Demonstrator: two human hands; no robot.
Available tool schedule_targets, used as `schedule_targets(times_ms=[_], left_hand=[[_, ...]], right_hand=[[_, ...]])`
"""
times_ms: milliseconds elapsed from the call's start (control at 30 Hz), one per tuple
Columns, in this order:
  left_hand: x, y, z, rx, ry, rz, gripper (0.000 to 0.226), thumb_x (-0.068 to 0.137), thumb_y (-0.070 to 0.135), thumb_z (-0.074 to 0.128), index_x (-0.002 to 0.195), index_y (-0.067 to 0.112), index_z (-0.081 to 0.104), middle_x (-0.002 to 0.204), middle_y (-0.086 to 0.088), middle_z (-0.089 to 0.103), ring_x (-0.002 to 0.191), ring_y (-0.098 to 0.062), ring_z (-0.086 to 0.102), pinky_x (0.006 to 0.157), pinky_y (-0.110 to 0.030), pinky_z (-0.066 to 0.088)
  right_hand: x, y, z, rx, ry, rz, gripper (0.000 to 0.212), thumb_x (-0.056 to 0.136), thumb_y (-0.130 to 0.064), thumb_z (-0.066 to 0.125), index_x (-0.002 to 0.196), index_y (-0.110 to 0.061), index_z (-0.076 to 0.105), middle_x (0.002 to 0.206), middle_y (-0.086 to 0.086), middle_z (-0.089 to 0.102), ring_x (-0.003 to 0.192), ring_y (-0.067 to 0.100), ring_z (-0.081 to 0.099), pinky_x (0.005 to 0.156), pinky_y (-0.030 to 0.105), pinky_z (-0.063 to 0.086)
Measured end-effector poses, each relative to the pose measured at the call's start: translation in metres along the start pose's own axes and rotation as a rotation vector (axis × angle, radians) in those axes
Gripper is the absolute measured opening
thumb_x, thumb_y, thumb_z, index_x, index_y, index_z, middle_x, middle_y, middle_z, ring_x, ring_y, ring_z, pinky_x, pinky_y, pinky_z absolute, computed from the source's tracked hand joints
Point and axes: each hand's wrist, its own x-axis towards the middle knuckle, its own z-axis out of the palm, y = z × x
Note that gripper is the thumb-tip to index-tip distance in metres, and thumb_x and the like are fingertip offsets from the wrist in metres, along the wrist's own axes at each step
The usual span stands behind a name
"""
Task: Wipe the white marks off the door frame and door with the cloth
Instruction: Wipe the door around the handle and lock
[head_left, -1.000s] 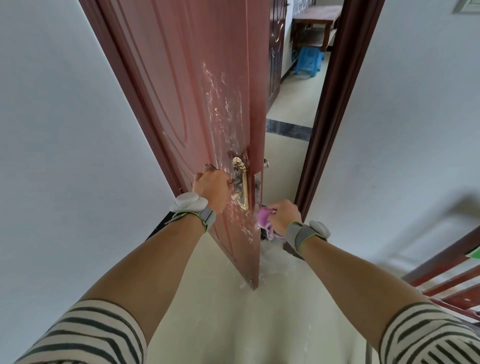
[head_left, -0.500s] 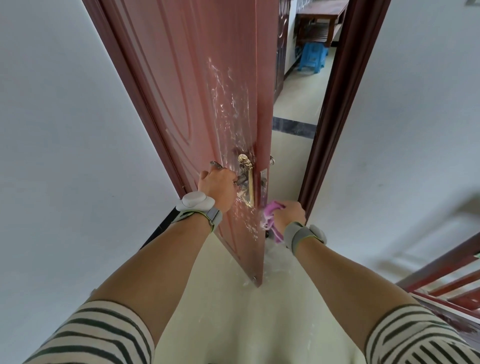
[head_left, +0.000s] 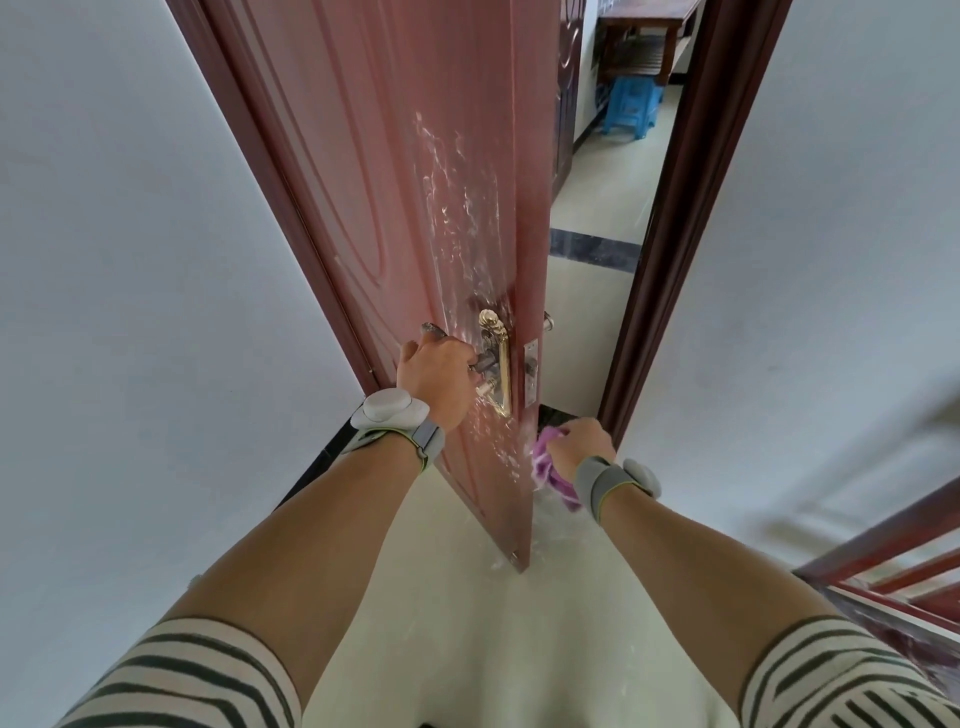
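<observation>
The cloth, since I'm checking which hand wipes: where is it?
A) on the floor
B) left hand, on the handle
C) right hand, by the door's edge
C: the right hand grips the cloth beside the door edge; the left hand holds the handle.
</observation>
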Motion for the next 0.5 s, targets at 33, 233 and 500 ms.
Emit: schedule_targets(times_ms=[33,233,500], left_hand=[[0.001,0.000,0.000,-0.005,0.005,0.000,0.019,0.093,0.016,0.061,0.105,0.018,0.075,0.111,-0.001,0.070,0.115,-0.023,0.050,0.100,-0.037,0.033],[0.000,0.001,0.003,-0.026,0.023,0.001,0.018,0.092,0.011,0.061,0.103,0.016,0.074,0.112,-0.002,0.070,0.116,-0.025,0.050,0.100,-0.037,0.033],[0.001,-0.001,0.006,-0.023,0.042,0.009,0.013,0.092,0.016,0.062,0.098,0.017,0.074,0.110,0.000,0.070,0.114,-0.023,0.051,0.098,-0.037,0.034]], right_hand=[[0.001,-0.001,-0.004,0.067,0.065,-0.023,0.014,0.084,-0.018,0.058,0.081,-0.015,0.071,0.073,0.004,0.066,0.068,0.025,0.061,0.067,0.029,0.050],[-0.008,-0.037,0.012,0.541,0.174,-0.006,0.018,0.081,-0.021,0.065,0.095,-0.016,0.075,0.084,0.005,0.073,0.080,0.025,0.067,0.082,0.039,0.057],[-0.001,-0.019,-0.010,0.457,0.050,0.103,0.016,0.084,-0.017,0.063,0.095,-0.014,0.073,0.087,0.007,0.071,0.080,0.026,0.067,0.083,0.040,0.058]])
